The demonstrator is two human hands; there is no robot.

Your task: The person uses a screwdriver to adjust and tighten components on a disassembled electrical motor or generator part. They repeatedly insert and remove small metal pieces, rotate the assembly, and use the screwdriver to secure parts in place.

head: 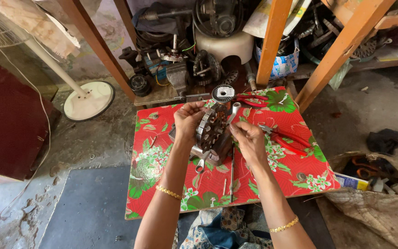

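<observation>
My left hand (187, 121) grips a round, dark, slotted motor stator (210, 127) and holds it upright over a low table with a red floral cover (171, 184). My right hand (249, 138) is pinched at the stator's right side, fingertips close to its windings. A metal spanner (232, 112) pokes up just behind the stator. Below the stator a grey metal motor housing (203, 154) rests on the cover. Both wrists wear gold bracelets.
Red-handled pliers (282, 136) lie right of my right hand, another red-handled pair (252, 99) and a wire spool (223, 93) at the table's far edge. A thin metal rod (231, 173) lies on the cover. Motor parts crowd wooden shelves behind; a fan base (88, 100) stands left, a sack (378, 198) right.
</observation>
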